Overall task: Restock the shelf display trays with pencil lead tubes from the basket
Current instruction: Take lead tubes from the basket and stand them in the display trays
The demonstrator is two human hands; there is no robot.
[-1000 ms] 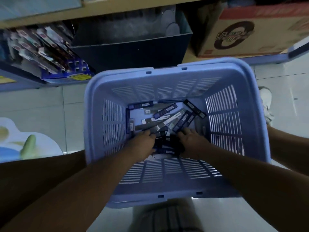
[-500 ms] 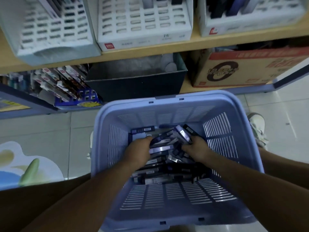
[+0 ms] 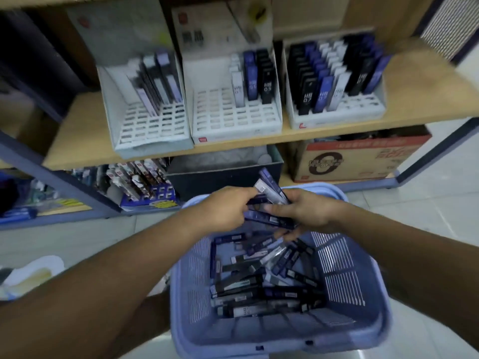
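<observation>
Head view: left hand (image 3: 228, 208) and right hand (image 3: 308, 211) both curl round a bunch of pencil lead tubes (image 3: 269, 189) above the far rim of the basket (image 3: 197, 281); light, stiff, probably slippery, so pinch them mid-length.

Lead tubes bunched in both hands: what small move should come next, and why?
Probably lift the tubes toward the middle tray. The left hand and right hand hold them above the basket, and most of that tray's slots look empty.
</observation>
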